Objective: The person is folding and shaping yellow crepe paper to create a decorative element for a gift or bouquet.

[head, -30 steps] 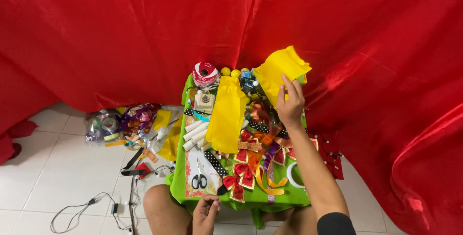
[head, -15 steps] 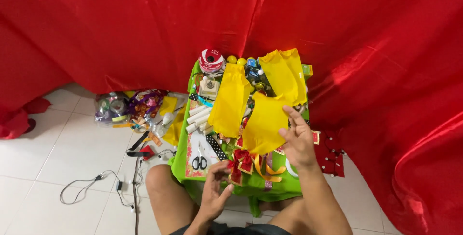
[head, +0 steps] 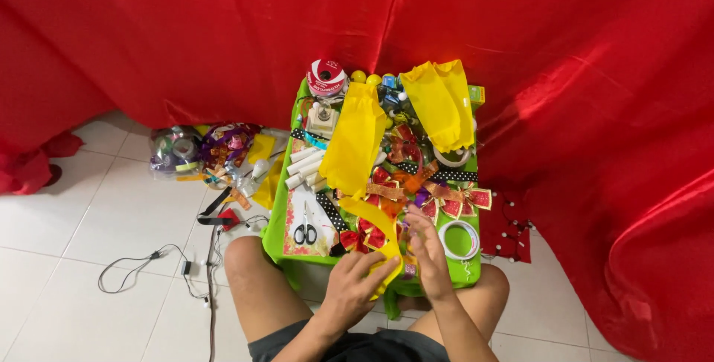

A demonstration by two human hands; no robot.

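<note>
Both hands have drawn back from the far bows to the near edge of the green table [head: 277, 222] since half a second ago. Left to right: a bag of ribbon scraps [head: 195, 151] lies on the tiled floor, scissors [head: 304, 230] rest on a card at the table's near left, and the left hand [head: 358, 282] curls its fingers around a yellow ribbon strip [head: 375, 222] just above the knees. Beside it, the right hand [head: 427, 252] hovers with fingers loose and spread, touching the strip's edge, near a white tape roll [head: 459, 238].
</note>
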